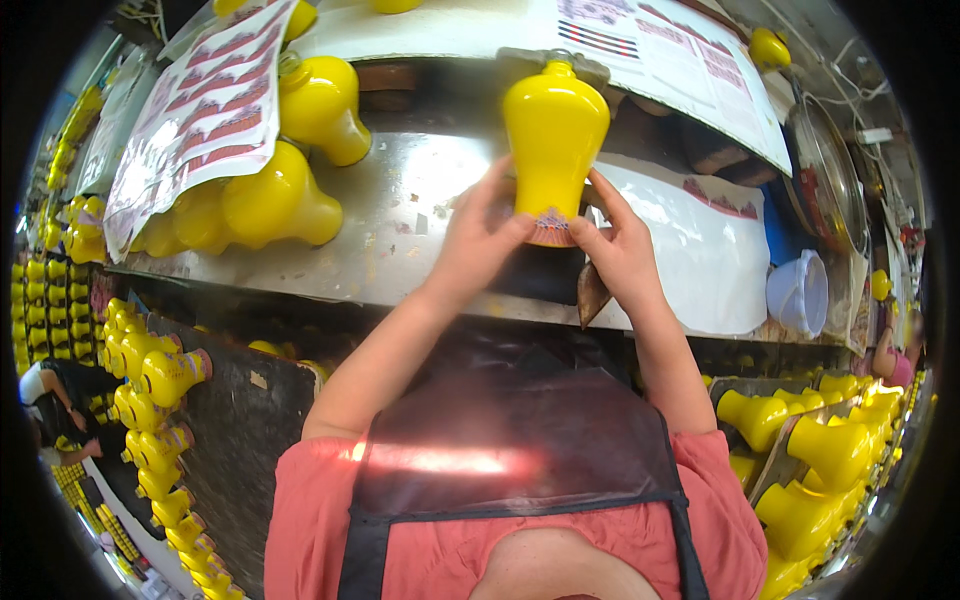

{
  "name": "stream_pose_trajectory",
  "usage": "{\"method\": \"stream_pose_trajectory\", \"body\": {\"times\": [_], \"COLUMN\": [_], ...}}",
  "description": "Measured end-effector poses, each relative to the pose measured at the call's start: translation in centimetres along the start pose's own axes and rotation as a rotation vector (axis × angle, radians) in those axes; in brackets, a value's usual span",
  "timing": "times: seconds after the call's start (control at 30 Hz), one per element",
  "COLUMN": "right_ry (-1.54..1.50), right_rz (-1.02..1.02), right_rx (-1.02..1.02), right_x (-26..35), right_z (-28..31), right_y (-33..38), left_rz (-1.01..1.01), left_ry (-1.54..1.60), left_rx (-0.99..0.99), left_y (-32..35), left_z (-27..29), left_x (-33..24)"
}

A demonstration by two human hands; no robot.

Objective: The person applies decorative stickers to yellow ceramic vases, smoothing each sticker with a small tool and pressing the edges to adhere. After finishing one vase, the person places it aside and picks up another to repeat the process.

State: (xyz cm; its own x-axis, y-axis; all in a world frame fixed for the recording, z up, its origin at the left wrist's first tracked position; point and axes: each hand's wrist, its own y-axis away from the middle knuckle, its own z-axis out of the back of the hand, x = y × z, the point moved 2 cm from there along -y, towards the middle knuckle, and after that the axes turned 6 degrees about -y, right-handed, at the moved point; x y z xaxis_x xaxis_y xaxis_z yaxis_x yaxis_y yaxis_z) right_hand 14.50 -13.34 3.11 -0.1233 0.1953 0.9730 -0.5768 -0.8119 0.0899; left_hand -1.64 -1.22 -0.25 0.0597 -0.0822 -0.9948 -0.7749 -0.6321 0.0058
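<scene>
A glossy yellow vase [556, 125] with broad shoulders and a narrow neck stands out in front of me, its neck pointing away. Round its foot runs a patterned purple-and-pink decal band [553, 226]. My left hand [484, 235] grips the foot from the left, thumb pressed beside the band. From the right, my right hand [622, 243] holds the same end, its thumb on the band's edge. Below my right palm shows a brown, pointed flat piece [592, 294]; whether the hand holds it is unclear. The far fingers of both hands are partly hidden.
More yellow vases [275, 195] lie at the left under a printed decal sheet [212, 95]. A white sheet [680, 245] and a pale bucket [798, 292] are at the right. Rows of vases [830, 450] flank me on both sides. Another person [62, 400] is far left.
</scene>
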Motion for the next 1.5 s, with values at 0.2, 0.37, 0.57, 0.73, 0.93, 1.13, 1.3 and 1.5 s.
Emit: {"method": "stream_pose_trajectory", "body": {"times": [0.2, 0.37, 0.57, 0.73, 0.93, 1.13, 1.3, 1.5], "right_ry": [-0.046, 0.030, -0.078, 0.010, 0.266, 0.117, 0.135, 0.183], "right_rz": [0.114, 0.103, 0.182, 0.241, 0.480, 0.569, 0.706, 0.766], "right_rx": [0.014, 0.038, 0.165, 0.166, -0.090, 0.068, 0.405, 0.650], "right_x": [0.9, 0.1, -1.3, -0.7, 3.8, 9.8, 15.0, 18.4], "right_z": [-1.2, -0.1, 1.8, 2.1, 3.2, 0.1, -4.6, -9.5], "right_y": [-0.2, -0.2, -1.2, -2.2, -2.3, -2.3, -0.9, 0.0], "left_rz": [-0.233, -0.146, -0.330, -0.285, -0.225, -0.186, -0.185, -0.123], "left_ry": [-0.289, -0.425, -0.710, -0.792, -0.786, -0.796, -0.782, -0.799], "left_rx": [-0.194, -0.191, -0.426, -0.502, -0.500, -0.523, -0.562, -0.587], "left_y": [-0.5, 0.4, 3.9, 7.6, 10.6, 13.6, 15.4, 17.6], "left_z": [0.0, -0.2, 0.6, 1.9, 1.8, 1.3, 0.7, -0.1], "left_x": [-0.6, -0.2, 0.4, 0.6, -0.3, -1.5, -2.5, -3.2]}}
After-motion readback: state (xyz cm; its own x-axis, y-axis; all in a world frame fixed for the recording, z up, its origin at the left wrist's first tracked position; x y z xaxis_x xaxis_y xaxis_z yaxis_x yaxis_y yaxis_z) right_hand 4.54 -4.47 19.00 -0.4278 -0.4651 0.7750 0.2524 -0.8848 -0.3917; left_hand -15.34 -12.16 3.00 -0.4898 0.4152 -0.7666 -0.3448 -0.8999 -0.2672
